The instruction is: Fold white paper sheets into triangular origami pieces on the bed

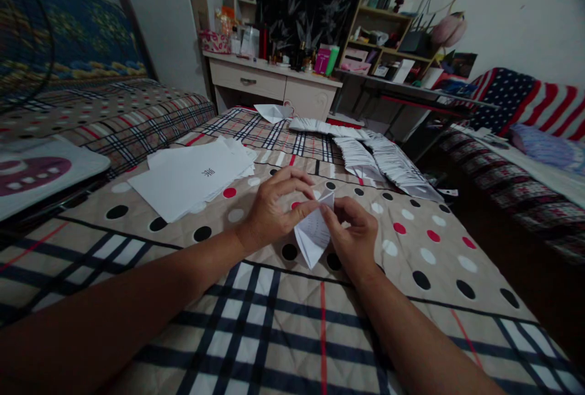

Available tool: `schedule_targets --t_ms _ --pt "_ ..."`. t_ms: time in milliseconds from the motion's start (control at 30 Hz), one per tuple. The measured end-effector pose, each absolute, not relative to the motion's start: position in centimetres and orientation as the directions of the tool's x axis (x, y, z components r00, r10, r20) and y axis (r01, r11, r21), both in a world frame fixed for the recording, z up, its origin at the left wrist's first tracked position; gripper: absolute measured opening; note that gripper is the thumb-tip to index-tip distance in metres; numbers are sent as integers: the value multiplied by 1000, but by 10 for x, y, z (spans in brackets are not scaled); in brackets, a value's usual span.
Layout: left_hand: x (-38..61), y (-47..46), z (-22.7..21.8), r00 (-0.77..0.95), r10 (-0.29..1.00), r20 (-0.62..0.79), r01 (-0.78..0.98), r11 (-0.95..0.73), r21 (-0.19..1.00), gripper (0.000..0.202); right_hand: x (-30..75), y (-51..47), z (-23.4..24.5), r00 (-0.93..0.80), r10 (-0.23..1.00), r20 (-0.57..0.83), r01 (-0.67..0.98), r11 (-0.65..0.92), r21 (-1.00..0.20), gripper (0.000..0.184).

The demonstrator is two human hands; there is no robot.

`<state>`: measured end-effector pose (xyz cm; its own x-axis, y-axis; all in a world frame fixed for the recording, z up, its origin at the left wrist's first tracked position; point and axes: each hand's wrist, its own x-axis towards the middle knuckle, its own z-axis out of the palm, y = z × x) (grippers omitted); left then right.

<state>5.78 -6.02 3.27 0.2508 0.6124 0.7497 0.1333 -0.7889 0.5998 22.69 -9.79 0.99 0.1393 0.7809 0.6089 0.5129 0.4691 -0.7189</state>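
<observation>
A small folded sheet of white paper (pixel 313 238) with faint print is held up between my hands, its pointed end toward me. My left hand (pixel 281 203) pinches its upper left edge between thumb and forefinger, the other fingers raised and curved. On the right side, my right hand (pixel 351 227) grips the paper with the thumb in front and the fingers curled behind. To the left lies a loose stack of white sheets (pixel 192 175), the top one bearing a small dark printed character. Farther back on the right are long rows of folded papers (pixel 393 160) packed tightly together.
A patterned quilt (pixel 292 322) with dots and plaid lies under everything. One folded paper piece (pixel 273 113) sits at its far edge. Beyond stands a white dresser (pixel 269 84) crowded with bottles and boxes. A shelf desk (pixel 388 47) is at the back right; a bench-like bed (pixel 525 181) is right.
</observation>
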Motion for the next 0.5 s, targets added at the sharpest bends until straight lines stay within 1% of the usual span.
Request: schedule_targets --t_ms 67,133,167,233,333,400,500 --pt "59 -58 34 222 721 656 105 -687 719 19 226 -100 14 103 704 703 571 537 -621 9" --pt "60 -56 36 280 778 563 96 -606 790 21 226 -101 17 66 646 761 589 590 -552 6" --pt "60 -56 38 314 782 538 105 -591 800 19 226 -102 17 49 627 778 590 610 -528 6" --pt "60 -58 40 358 763 537 136 -612 779 13 227 -102 18 17 602 799 592 638 -493 7" --pt "60 -62 42 379 720 582 165 -671 723 16 228 -103 17 -14 575 818 605 656 -451 11" --pt "62 -63 39 367 708 604 165 -688 707 17 228 -104 17 -35 571 820 605 666 -437 12" --pt "63 -61 31 292 757 585 142 -639 756 8 227 -107 18 -61 580 812 575 685 -447 12"
